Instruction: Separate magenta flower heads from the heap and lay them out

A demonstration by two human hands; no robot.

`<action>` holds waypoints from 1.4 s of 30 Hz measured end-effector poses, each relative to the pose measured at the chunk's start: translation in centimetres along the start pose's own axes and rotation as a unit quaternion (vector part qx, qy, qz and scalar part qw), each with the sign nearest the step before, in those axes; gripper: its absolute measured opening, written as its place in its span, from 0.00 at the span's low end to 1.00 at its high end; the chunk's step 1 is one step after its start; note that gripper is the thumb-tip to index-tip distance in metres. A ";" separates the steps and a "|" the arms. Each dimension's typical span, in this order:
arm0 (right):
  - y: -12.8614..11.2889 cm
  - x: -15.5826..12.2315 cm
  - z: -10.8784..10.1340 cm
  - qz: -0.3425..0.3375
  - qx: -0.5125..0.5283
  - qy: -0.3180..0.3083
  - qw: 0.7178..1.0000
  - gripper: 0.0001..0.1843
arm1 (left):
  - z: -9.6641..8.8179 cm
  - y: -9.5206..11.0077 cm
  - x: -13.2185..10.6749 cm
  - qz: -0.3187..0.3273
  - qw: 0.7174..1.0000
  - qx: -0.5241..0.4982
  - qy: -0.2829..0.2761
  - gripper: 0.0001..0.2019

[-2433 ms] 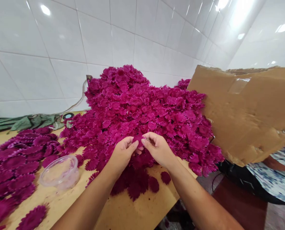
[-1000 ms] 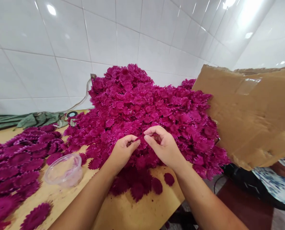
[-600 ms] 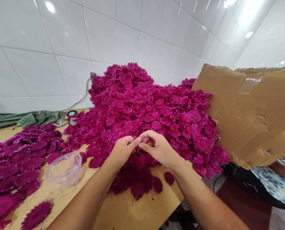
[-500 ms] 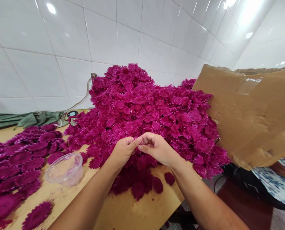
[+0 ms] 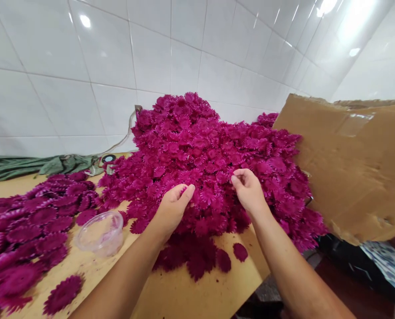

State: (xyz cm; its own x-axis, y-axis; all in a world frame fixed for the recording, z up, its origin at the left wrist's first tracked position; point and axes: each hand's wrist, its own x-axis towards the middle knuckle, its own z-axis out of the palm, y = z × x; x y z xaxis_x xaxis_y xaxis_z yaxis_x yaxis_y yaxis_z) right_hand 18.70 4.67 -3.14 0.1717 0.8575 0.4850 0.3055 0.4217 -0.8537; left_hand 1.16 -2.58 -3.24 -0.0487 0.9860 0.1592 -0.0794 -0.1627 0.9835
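Observation:
A tall heap of magenta flower heads with frilled petals fills the middle of the table. In front of it, my left hand is closed, thumb against curled fingers, with a bit of magenta flower showing between them. My right hand is farther right, over the heap's front face. Its thumb and forefinger are pinched together at the petals; whatever is between the tips is too small to make out. The two hands are apart. Darker loose flowers lie in shadow below them on the table.
To the left, flat magenta flower layers are spread beside a clear plastic tub. A large cardboard sheet leans at the right. Green cloth lies along the tiled wall. Patterned fabric shows at the lower right.
My hands were together at the fingertips and have separated. The right hand has moved right and up to the heap, while the left has stayed nearly in place. The view has shifted slightly.

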 end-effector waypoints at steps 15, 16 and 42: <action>-3.8 -5.9 1.8 0.038 0.095 -0.248 0.963 0.13 | 0.3 0.1 0.3 -0.034 0.998 -0.033 -0.039 0.10; -3.6 -5.8 1.9 0.043 0.101 -0.253 0.961 0.12 | 0.3 0.1 0.3 -0.037 0.998 -0.043 -0.041 0.11; -4.4 -5.4 3.5 -0.064 -0.035 -0.096 0.993 0.07 | 0.6 -0.5 0.3 0.064 0.996 -0.067 -0.016 0.13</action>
State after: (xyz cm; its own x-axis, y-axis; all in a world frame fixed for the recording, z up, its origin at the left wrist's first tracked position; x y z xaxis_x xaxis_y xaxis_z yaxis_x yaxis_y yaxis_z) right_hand 13.21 -0.75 -2.67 -0.0516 0.8410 0.5386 0.3789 0.5155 -0.7686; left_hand 1.81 -2.20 -3.68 -0.0353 0.9569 0.2881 -0.2064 -0.2891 0.9348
